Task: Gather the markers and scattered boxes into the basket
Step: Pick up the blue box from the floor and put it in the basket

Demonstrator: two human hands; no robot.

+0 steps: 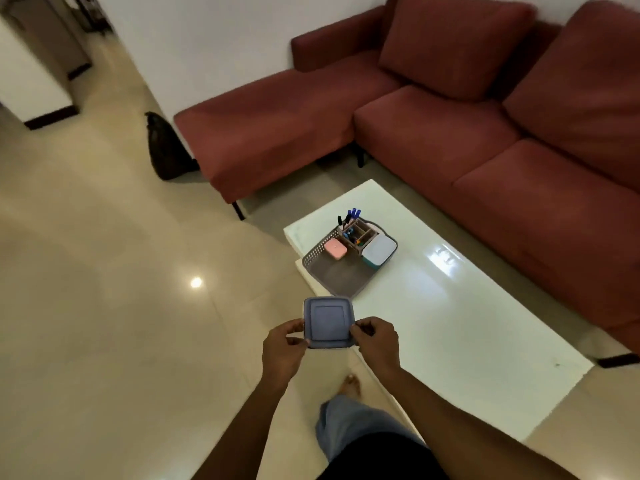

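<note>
Blue-lidded box (328,322) held level in front of me, pinched from both sides: my left hand (284,344) has thumb on the lid's edge and fingers curled under its left side, my right hand (375,341) grips the right side the same way. Neither hand free.

Landmark: the grey basket (332,275), sitting at the near end of the white table (450,306). My box hangs short of the basket, over the floor just off the table's corner, not yet above it.

Inside the basket: pink box (335,249) toward its middle, teal box (379,252) at its right end, a wooden organiser (358,233) at its far side with markers (351,216) standing upright in it. The near half of the basket looks open, so that is likely where this one goes.

Risks, as I judge them:
- Grip is only on the lid rim; if the lid is loose, the body could drop to the tiles.
- Setting it down too far in could knock the pink box or tip the organiser.
- The basket overhangs the table edge slightly; weight on its near end might tilt it off.
</note>
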